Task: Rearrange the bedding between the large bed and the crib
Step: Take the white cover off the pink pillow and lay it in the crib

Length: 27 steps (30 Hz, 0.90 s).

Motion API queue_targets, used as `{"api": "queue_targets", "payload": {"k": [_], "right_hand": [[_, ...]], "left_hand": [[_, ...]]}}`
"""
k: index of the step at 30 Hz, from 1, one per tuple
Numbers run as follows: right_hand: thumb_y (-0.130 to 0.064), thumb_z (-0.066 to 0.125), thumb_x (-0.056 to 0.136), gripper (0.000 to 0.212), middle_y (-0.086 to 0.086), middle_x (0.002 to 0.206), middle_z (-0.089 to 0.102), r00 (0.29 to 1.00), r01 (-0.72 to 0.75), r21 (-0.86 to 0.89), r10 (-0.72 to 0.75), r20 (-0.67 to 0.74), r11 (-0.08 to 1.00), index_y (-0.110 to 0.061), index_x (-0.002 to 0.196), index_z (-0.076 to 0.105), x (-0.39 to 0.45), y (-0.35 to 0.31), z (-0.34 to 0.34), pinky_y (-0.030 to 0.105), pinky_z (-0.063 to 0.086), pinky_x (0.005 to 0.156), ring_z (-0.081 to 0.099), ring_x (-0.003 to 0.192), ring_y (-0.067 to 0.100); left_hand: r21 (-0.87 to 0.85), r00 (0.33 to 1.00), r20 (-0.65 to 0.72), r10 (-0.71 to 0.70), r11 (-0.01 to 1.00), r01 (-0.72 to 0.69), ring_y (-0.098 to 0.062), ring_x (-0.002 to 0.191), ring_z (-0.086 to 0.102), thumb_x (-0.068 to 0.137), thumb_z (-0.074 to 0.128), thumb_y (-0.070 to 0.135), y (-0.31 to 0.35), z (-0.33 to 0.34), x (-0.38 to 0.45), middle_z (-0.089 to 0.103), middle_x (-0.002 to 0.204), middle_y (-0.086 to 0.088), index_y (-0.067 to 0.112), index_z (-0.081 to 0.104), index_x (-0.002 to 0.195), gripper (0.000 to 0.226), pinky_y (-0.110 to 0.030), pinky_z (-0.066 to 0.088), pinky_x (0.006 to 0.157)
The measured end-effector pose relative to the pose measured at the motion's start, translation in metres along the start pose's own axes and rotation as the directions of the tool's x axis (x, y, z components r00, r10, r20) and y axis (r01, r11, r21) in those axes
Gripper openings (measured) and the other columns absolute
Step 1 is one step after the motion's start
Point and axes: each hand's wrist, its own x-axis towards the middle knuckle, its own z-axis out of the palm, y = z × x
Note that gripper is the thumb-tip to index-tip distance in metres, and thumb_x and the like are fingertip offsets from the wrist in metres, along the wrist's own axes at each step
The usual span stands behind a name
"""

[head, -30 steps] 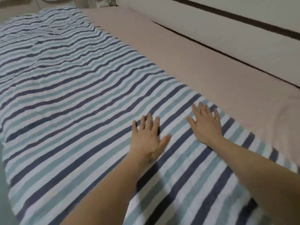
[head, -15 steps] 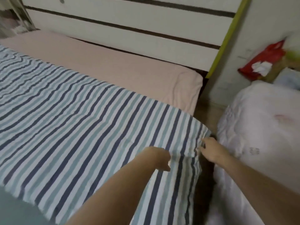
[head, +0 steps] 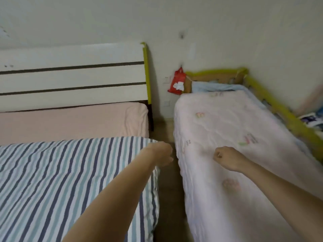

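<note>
I see the left hand (head: 161, 154) with fingers curled, holding nothing, at the corner of the striped blanket (head: 70, 180) on the large bed (head: 73, 123). The right hand (head: 227, 158), a loose fist and also empty, hangs over the pink quilt (head: 227, 123) in the crib (head: 272, 100).

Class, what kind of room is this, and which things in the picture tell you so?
Most likely a home bedroom: a large bed with a striped blanket, and beside it a padded-rail crib under a white quilt.

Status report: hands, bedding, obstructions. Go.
Left hand curled at striped blanket corner, grip unclear. Right hand fisted over crib's white quilt. Nothing in between.
</note>
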Motion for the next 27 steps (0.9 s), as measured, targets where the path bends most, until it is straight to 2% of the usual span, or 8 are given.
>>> {"api": "queue_targets", "payload": {"k": [3,7,12,15,18,20,22,27], "right_hand": [[-0.027,0.044,0.096,0.018,0.005,0.103,0.06,0.995,-0.077,0.019,0.078,-0.057,0.997,-0.016,0.087,0.054,-0.045,0.047,-0.029,0.03,0.04,0.074,0.056,0.094,0.023],[-0.029,0.043,0.098,0.027,0.009,0.118,0.059,0.965,-0.227,0.037,0.23,-0.124,0.973,-0.012,0.107,0.062,-0.112,0.116,-0.048,0.032,0.043,0.083,0.056,0.107,0.028],[-0.027,0.044,0.099,0.032,0.014,0.111,0.061,0.868,-0.428,0.143,0.45,-0.21,0.892,-0.004,0.111,0.061,-0.233,0.196,-0.051,0.031,0.041,0.079,0.057,0.106,0.03],[-0.024,0.044,0.097,0.023,0.007,0.083,0.053,0.758,-0.544,0.26,0.601,-0.254,0.797,-0.012,0.081,0.054,-0.309,0.223,-0.034,0.027,0.038,0.065,0.052,0.076,0.021],[-0.018,0.042,0.096,0.036,-0.001,0.066,0.035,0.622,-0.633,0.409,0.746,-0.237,0.658,-0.018,0.062,0.033,-0.393,0.239,0.005,0.024,0.031,0.057,0.033,0.057,0.013],[-0.018,0.043,0.097,0.029,0.001,0.073,0.046,0.525,-0.705,0.451,0.83,-0.187,0.547,-0.013,0.07,0.05,-0.443,0.24,0.027,0.021,0.036,0.063,0.043,0.064,0.014],[-0.025,0.044,0.098,0.03,0.009,0.095,0.06,0.443,-0.758,0.452,0.88,-0.172,0.471,-0.003,0.097,0.064,-0.486,0.243,0.035,0.028,0.044,0.071,0.057,0.085,0.024],[-0.026,0.049,0.093,0.028,0.011,0.116,0.061,0.174,-0.812,0.536,0.972,-0.157,0.232,-0.007,0.106,0.064,-0.609,0.266,0.062,0.037,0.047,0.093,0.057,0.105,0.028]], "left_hand": [[0.095,0.991,-0.01,0.132,0.987,-0.131,-0.026,0.117,0.053,0.098,0.041,0.036,0.061,-0.039,0.005,0.054,0.13,-0.006,0.013,0.054,0.126,0.038,-0.04,0.044,0.098],[0.203,0.956,-0.02,0.294,0.937,-0.284,-0.024,0.124,0.048,0.1,0.041,0.036,0.156,-0.08,0.005,0.049,0.137,-0.005,0.013,0.05,0.134,0.042,-0.038,0.04,0.104],[0.33,0.853,-0.003,0.522,0.806,-0.492,-0.024,0.131,0.041,0.099,0.041,0.04,0.299,-0.097,-0.016,0.042,0.145,-0.004,0.018,0.046,0.138,0.045,-0.038,0.036,0.107],[0.361,0.752,0.029,0.659,0.694,-0.622,-0.024,0.136,0.035,0.1,0.041,0.041,0.372,-0.091,-0.043,0.036,0.15,-0.003,0.02,0.041,0.142,0.047,-0.036,0.03,0.108],[0.409,0.64,0.133,0.756,0.547,-0.731,-0.023,0.137,0.034,0.1,0.039,0.041,0.434,-0.073,-0.084,0.033,0.152,-0.004,0.019,0.039,0.144,0.048,-0.034,0.03,0.107],[0.44,0.553,0.198,0.809,0.431,-0.788,-0.022,0.136,0.035,0.101,0.039,0.04,0.462,-0.06,-0.108,0.036,0.15,-0.004,0.018,0.041,0.142,0.047,-0.032,0.03,0.107],[0.43,0.489,0.209,0.847,0.369,-0.824,-0.022,0.133,0.039,0.1,0.042,0.036,0.49,-0.053,-0.124,0.04,0.146,-0.006,0.016,0.043,0.14,0.045,-0.031,0.032,0.105],[0.447,0.367,0.248,0.897,0.23,-0.865,-0.03,0.118,0.054,0.097,0.048,0.033,0.595,-0.029,-0.178,0.057,0.129,-0.015,0.005,0.059,0.123,0.039,-0.037,0.042,0.098]]}}
